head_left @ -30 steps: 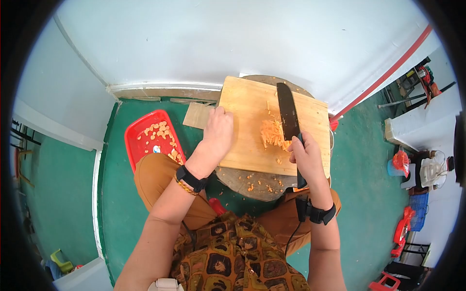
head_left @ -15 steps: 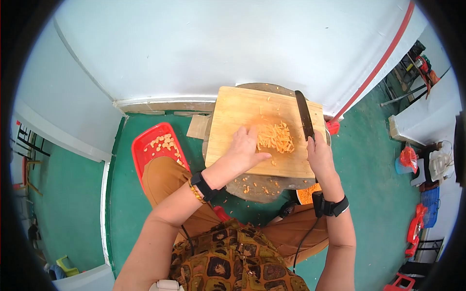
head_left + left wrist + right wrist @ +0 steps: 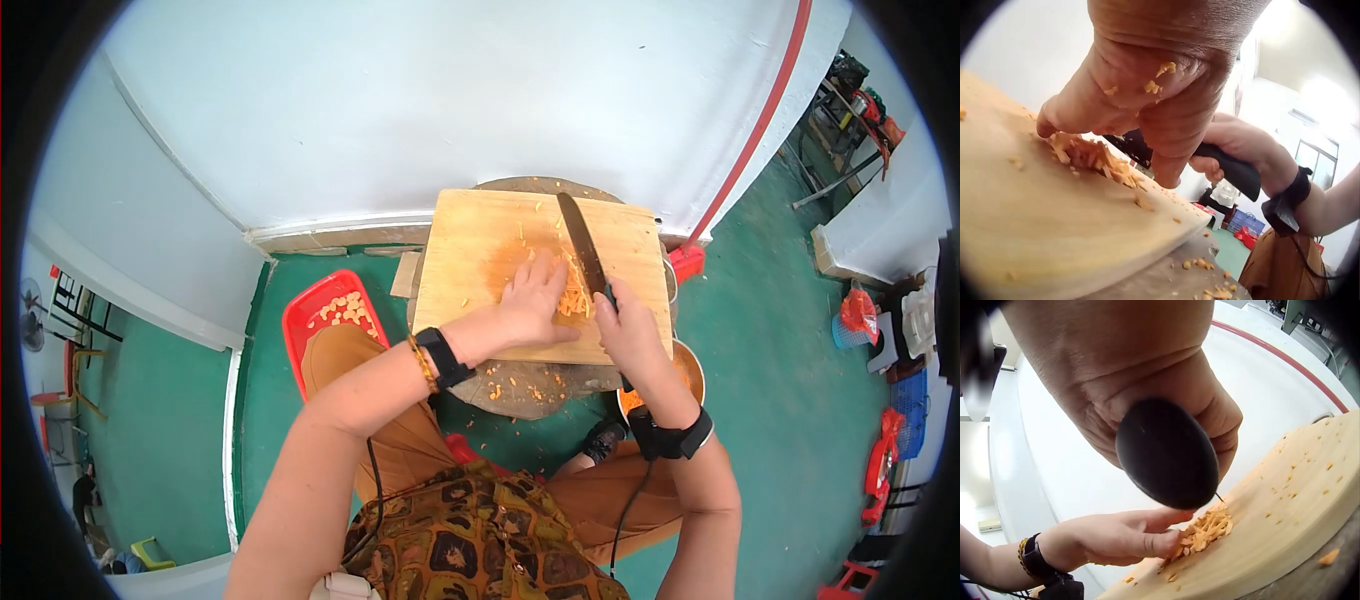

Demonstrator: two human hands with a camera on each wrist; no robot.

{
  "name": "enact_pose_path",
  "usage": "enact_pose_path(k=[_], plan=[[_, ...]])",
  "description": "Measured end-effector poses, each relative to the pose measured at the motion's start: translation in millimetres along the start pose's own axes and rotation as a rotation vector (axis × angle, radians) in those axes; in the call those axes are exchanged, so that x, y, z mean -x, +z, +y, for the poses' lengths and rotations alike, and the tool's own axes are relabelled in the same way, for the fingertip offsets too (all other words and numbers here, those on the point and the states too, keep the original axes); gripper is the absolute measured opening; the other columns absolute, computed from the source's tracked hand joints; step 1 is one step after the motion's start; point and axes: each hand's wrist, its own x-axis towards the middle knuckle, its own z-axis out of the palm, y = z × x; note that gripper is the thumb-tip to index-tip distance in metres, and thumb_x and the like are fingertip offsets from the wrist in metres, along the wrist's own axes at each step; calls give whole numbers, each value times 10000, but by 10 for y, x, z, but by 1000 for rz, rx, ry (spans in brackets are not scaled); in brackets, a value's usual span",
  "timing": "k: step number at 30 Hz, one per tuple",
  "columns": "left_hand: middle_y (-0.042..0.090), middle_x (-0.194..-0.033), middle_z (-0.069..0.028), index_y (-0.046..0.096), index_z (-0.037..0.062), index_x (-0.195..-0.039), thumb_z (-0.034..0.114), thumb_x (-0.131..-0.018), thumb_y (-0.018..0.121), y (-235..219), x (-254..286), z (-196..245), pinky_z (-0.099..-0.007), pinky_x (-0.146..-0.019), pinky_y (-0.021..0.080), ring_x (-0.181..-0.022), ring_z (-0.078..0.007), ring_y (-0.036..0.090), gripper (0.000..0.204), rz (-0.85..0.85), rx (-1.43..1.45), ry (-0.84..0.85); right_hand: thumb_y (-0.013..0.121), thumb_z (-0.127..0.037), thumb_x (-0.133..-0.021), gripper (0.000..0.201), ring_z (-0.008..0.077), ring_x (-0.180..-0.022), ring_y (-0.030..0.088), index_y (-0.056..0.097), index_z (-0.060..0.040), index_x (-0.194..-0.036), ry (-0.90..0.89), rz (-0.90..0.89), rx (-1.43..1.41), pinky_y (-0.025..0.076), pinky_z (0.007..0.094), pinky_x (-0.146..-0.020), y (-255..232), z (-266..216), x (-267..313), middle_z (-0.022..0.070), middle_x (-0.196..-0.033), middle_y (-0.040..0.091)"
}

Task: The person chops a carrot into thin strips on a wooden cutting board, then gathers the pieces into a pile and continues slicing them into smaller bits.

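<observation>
My right hand (image 3: 632, 325) grips a kitchen knife (image 3: 583, 240) by its black handle (image 3: 1169, 453), with the dark blade slanting away over the cutting board (image 3: 460, 250). Just left of the blade lies a small heap of orange strips (image 3: 572, 300), which look like cut carrot. My left hand (image 3: 535, 305) is spread over the heap's left side, its fingers reaching forward and the thumb out toward the knife. In the left wrist view, fingertips touch the strips (image 3: 1094, 156), and small orange bits cling to the palm. Part of the heap is hidden under this hand.
A round wooden stump (image 3: 515, 390) with scattered orange crumbs supports the board. To the left, a red tray (image 3: 315, 290) holds several pale orange slices. At the right, below the board, stands a metal bowl (image 3: 699, 365) with orange bits. The white wall (image 3: 400, 120) rises close behind.
My left hand came from the board's left side onto the strips, its fingers opening out. The knife swung right to the board's right side, then back left beside the heap.
</observation>
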Motion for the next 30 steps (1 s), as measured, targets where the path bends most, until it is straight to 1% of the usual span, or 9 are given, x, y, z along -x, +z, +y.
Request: enact_pose_path(k=[2, 5, 11, 15, 18, 21, 24, 27, 30], plan=[[155, -1552, -293, 204, 18, -1500, 456, -785, 738, -189, -25, -2, -571, -1114, 272, -1429, -459, 180, 995, -10, 41, -17, 575, -160, -928, 325, 478, -900, 627, 559, 10, -1203, -37, -3, -6, 499, 500, -767, -90, 71, -47, 312, -927, 642], [146, -1566, -274, 220, 45, -1505, 452, -839, 681, -249, -318, -352, -566, -1127, 256, -1449, -420, 173, 907, 121, 117, -12, 595, -162, -914, 313, 471, -901, 628, 572, 18, -1169, -89, 4, 106, 510, 491, -769, -265, 234, -178, 310, -929, 643], [106, -1581, -280, 168, -7, -1520, 591, -926, 492, -413, -765, -632, -510, -1167, 206, -1479, -403, 105, 903, 96, -46, -252, 597, -115, -888, 235, 471, -863, 628, 586, 26, -1076, -294, 142, 294, 506, 529, -725, -453, 506, -556, 310, -880, 638], [82, -1604, -231, 137, 2, -1530, 627, -938, 414, -395, -941, -652, -511, -1180, 163, -1492, -375, 66, 905, 87, -87, -319, 582, -107, -876, 158, 456, -802, 639, 574, 29, -957, -314, 58, 419, 510, 534, -701, -474, 592, -802, 285, -803, 640], [130, -1598, -229, 191, -11, -1519, 597, -971, 360, -385, -927, -564, -480, -1190, 153, -1489, -377, 90, 836, 53, 9, -104, 566, -109, -886, 127, 444, -784, 646, 571, 16, -907, -349, 47, 537, 518, 527, -700, -400, 570, -807, 267, -782, 646], [212, -1572, -244, 288, -27, -1489, 555, -1006, 325, -429, -804, -454, -431, -1196, 163, -1476, -375, 155, 757, -163, -14, 148, 585, -114, -885, 185, 433, -805, 635, 598, 21, -1011, -342, 1, 551, 499, 511, -720, -334, 561, -838, 277, -850, 643], [274, -1551, -239, 358, -37, -1456, 534, -1023, 311, -457, -581, -489, -385, -1194, 184, -1463, -355, 214, 719, -247, 196, 297, 559, -132, -899, 137, 422, -786, 654, 592, -3, -934, -479, -8, 516, 528, 501, -679, -387, 447, -710, 241, -802, 661], [283, -1554, -218, 374, -38, -1448, 543, -1019, 336, -643, -404, -492, -373, -1186, 215, -1457, -320, 245, 724, -258, 302, 289, 565, -151, -902, 173, 411, -794, 655, 608, -26, -1014, -490, -119, 452, 527, 493, -669, -558, 322, -708, 214, -811, 671], [273, -1559, -215, 334, -33, -1469, 562, -1009, 347, -895, -200, -491, -360, -1188, 213, -1459, -305, 244, 752, -252, 376, 144, 572, -160, -901, 205, 396, -794, 659, 619, -47, -1066, -440, -26, 475, 525, 492, -668, -518, 361, -824, 199, -821, 676]])
